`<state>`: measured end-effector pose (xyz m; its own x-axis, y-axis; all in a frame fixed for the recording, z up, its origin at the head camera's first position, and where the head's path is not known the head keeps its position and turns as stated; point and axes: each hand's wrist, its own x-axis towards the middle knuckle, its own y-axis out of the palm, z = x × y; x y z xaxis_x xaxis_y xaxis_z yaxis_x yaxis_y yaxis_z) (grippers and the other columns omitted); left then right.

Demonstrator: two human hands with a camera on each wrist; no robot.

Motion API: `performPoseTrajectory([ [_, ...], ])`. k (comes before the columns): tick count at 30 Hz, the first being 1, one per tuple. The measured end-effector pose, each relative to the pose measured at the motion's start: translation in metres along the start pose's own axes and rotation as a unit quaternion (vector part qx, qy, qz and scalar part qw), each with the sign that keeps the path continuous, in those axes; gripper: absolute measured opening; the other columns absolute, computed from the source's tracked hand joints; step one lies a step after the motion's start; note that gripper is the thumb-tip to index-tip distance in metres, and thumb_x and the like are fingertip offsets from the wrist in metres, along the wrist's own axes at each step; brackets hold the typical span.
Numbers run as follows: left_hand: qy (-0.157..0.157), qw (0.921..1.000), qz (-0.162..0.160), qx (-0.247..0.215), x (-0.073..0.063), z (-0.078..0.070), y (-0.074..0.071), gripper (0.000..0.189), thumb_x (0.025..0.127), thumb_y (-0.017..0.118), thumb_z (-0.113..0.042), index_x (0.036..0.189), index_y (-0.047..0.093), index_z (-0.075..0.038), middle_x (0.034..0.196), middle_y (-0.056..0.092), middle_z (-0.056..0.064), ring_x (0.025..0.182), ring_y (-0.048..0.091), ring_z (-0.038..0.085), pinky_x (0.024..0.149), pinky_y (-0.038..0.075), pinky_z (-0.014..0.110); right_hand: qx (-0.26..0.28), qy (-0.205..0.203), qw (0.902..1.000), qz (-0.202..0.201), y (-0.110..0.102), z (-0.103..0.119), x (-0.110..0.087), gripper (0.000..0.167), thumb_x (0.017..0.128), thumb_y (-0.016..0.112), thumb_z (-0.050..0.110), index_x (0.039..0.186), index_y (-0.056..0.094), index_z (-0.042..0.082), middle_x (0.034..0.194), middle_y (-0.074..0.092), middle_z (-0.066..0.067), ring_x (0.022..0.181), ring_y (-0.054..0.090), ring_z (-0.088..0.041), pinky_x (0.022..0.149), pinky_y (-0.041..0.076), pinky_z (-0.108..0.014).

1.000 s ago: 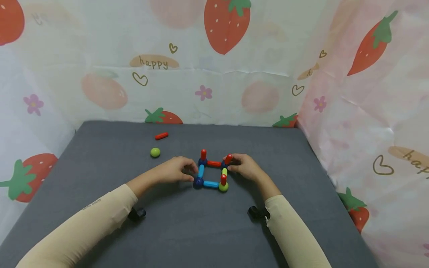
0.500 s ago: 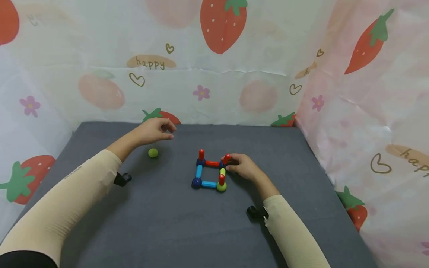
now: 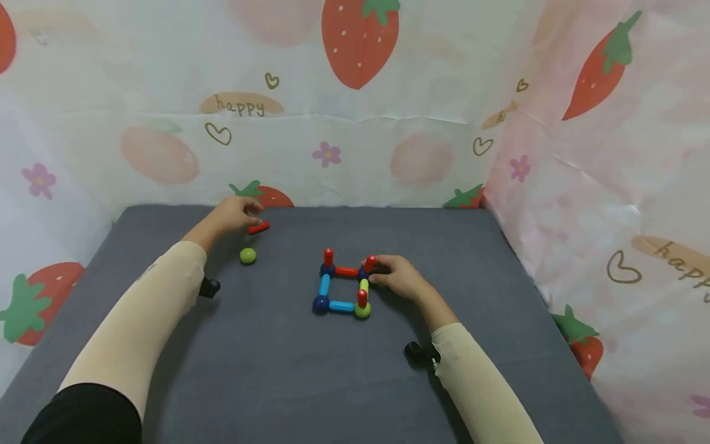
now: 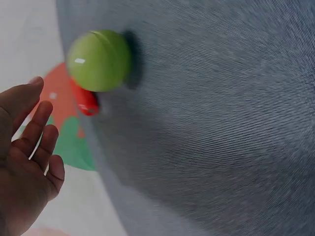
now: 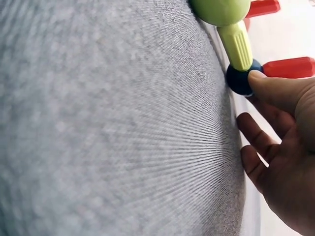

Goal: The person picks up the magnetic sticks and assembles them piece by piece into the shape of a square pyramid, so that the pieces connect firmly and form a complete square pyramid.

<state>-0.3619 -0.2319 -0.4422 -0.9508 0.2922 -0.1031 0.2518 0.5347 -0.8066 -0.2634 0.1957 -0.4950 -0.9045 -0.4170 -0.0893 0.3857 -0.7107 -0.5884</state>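
Observation:
Near the table's far edge, my left hand (image 3: pixel 230 216) hovers by a loose red rod (image 3: pixel 259 229), its fingers loosely bent. The left wrist view shows a gap between those fingers and the red rod. A loose green ball (image 3: pixel 248 256) lies nearer to me. At mid-table stands a square frame of toy rods and balls: blue rods (image 3: pixel 341 306) at front and left, a red rod (image 3: pixel 347 271) behind, a yellow-green rod (image 3: pixel 363 285) at right. Upright red rods (image 3: pixel 328 256) top three corners. My right hand (image 3: pixel 402 277) pinches the far-right dark blue ball (image 5: pixel 238 81).
The front-left corner is a dark blue ball (image 3: pixel 321 304) with no upright rod; a green ball (image 3: pixel 363 310) forms the front-right one. Grey cloth (image 3: pixel 310 382) covers the table. A strawberry-print curtain (image 3: pixel 355 166) hangs behind and at both sides.
My left hand has left the frame's front-left corner and gone back and left to the loose red rod. The right hand stays at the far-right corner. The head view has shifted slightly.

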Motion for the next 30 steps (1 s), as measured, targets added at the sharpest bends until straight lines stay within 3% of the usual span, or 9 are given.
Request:
performPoseTrajectory([
  [5, -0.036, 0.9991, 0.017, -0.016, 0.004, 0.019, 0.008, 0.044, 0.100, 0.065, -0.015, 0.140, 0.058, 0.002, 0.141, 0.056, 0.027, 0.128, 0.053, 0.044, 0.097, 0.049, 0.054, -0.004, 0.011, 0.9999, 0.001, 0.002, 0.003, 0.000, 0.036, 0.097, 0.072, 0.018, 0.133, 0.070, 0.024, 0.135, 0.067, -0.001, 0.130, 0.058, -0.022, 0.110, 0.045, -0.046],
  [12, -0.054, 0.9975, 0.016, -0.044, 0.007, 0.036, 0.014, 0.045, 0.099, 0.069, -0.016, 0.138, 0.060, 0.002, 0.138, 0.058, 0.027, 0.123, 0.056, 0.042, 0.100, 0.048, 0.054, -0.007, 0.015, 0.9999, 0.002, 0.001, 0.005, -0.001, 0.037, 0.097, 0.072, 0.018, 0.133, 0.069, 0.025, 0.135, 0.067, -0.001, 0.130, 0.058, -0.023, 0.110, 0.044, -0.046],
  [21, -0.062, 0.9974, 0.010, -0.037, 0.005, 0.037, 0.019, 0.041, 0.096, 0.073, -0.017, 0.131, 0.065, 0.003, 0.130, 0.064, 0.024, 0.110, 0.059, 0.036, 0.094, 0.048, 0.049, -0.002, 0.014, 0.9999, -0.002, 0.002, 0.003, -0.001, 0.036, 0.097, 0.072, 0.018, 0.132, 0.070, 0.024, 0.133, 0.068, 0.000, 0.128, 0.060, -0.022, 0.109, 0.046, -0.046],
  [30, -0.061, 0.9978, 0.000, -0.028, 0.004, 0.032, 0.019, 0.034, 0.098, 0.068, -0.015, 0.127, 0.067, 0.002, 0.126, 0.064, 0.023, 0.105, 0.058, 0.034, 0.089, 0.049, 0.047, 0.000, 0.017, 0.9998, -0.006, 0.001, 0.000, 0.000, 0.036, 0.097, 0.073, 0.018, 0.132, 0.071, 0.025, 0.133, 0.068, 0.001, 0.129, 0.059, -0.021, 0.109, 0.045, -0.046],
])
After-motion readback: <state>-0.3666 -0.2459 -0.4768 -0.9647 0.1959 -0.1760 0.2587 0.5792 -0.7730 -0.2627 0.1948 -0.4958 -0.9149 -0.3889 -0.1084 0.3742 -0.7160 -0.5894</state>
